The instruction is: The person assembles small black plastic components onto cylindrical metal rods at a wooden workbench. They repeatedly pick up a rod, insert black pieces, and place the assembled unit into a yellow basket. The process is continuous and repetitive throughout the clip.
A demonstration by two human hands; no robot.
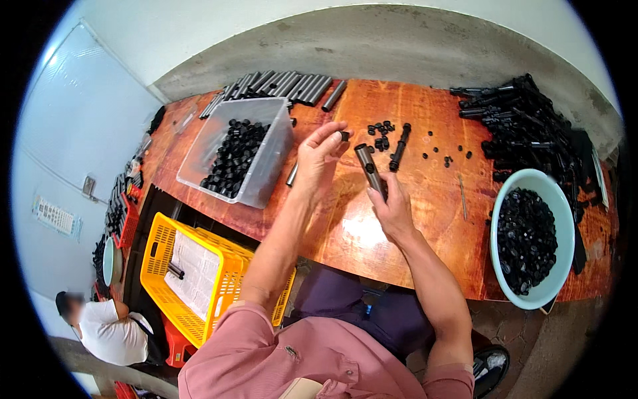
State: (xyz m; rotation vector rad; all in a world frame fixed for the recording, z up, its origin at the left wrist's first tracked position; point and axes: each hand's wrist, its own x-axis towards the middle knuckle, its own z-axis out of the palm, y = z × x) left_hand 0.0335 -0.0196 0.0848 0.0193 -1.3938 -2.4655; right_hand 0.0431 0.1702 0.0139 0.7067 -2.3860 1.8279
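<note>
Above the wooden table, my left hand [319, 151] is closed, pinching a small black cap [345, 136] between thumb and fingers. My right hand [393, 207] grips a dark grey metal tube [368, 163] with a hole in its side; the tube tilts up toward the left hand, apart from the cap. Just beyond the tube lie a black ridged rod [400, 147] and a cluster of small black rings [381, 128]. Another metal tube [292, 175] lies partly hidden behind my left wrist.
A clear bin [271, 159] of black caps stands left, with a row of metal tubes [292, 86] behind. A pale blue basin [568, 246] of black parts and a heap of black rods [515, 116] sit right. A yellow crate [159, 266] stands lower left; a person [109, 332] sits beyond.
</note>
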